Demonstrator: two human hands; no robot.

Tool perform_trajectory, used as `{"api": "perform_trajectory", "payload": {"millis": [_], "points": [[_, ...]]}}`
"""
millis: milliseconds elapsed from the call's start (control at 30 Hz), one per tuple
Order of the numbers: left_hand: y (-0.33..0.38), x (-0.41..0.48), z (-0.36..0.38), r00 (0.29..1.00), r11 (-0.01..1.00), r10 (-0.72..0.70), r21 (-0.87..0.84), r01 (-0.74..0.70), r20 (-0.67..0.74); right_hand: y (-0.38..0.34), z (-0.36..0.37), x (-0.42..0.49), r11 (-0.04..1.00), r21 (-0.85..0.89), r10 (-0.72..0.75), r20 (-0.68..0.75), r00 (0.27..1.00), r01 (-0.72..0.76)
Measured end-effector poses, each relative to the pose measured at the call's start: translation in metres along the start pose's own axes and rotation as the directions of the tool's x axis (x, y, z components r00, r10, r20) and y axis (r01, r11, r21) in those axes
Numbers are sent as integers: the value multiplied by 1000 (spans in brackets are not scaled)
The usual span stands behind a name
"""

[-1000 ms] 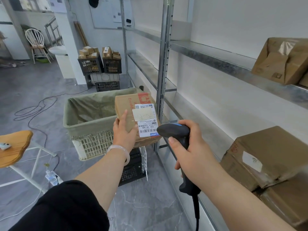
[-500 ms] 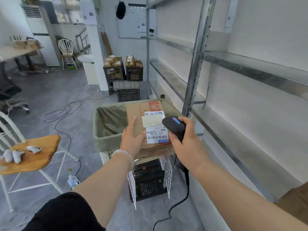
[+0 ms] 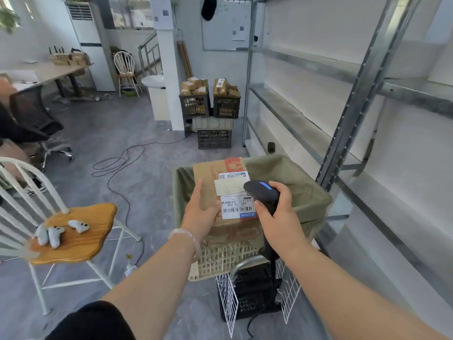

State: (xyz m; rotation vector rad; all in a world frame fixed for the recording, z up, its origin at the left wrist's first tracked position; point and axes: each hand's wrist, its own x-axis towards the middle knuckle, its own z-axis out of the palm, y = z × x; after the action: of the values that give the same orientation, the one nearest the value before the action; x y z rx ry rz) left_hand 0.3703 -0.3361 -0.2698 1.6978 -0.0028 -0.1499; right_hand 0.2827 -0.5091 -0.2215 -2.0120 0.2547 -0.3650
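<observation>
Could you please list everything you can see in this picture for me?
cardboard box: one, brown, held above the lined bin
shipping label: one, white, on the box's top face
barcode scanner: one, black, over the label's right edge
lined bin: one, olive-green liner, beside the shelving
metal shelving: one unit, grey, along the right
crates: three, black, near the back wall
parcels: many, brown, piled in the upper two crates
chair: one, white frame with wooden seat, left
small objects: three, white, on the chair seat
cable: one, black, looped on the floor
left hand: one, grips the box's left side
right hand: one, grips the scanner
</observation>
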Motion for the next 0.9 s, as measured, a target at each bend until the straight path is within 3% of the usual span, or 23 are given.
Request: {"api": "perform_trajectory", "payload": {"millis": [300, 733, 900], "points": [[-13, 98, -6, 997, 972, -83, 221, 81, -2, 30, 53, 105, 999, -21, 42, 45, 998, -41], [-72, 215, 9, 947, 884, -292, 341, 320, -133, 113, 108, 236, 981, -84, 195, 324, 926, -177], [-77, 219, 13, 964, 800, -244, 539, 262, -106, 126, 111, 243, 981, -53, 192, 350, 917, -185]]}}
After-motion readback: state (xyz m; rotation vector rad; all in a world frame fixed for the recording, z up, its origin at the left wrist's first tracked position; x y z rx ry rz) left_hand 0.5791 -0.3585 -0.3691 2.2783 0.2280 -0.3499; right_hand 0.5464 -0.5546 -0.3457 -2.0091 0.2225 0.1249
